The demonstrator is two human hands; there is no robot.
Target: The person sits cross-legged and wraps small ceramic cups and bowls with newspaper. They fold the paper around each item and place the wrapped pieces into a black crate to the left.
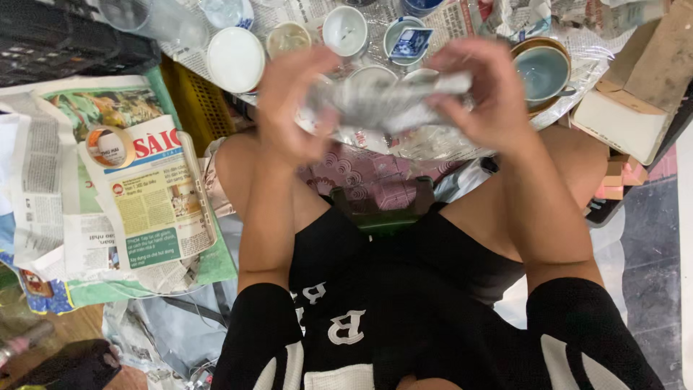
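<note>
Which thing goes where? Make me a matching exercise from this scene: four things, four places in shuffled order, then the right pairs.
Things:
1. paper-wrapped bundle
2. teal bowl
3. newspaper stack
4. white dish

Places:
A. far left, beside the person's knee
B. held between the left hand and the right hand
C. just beyond the right hand
D. beyond the left hand, top left

Pairs: 1-B, 2-C, 3-A, 4-D
</note>
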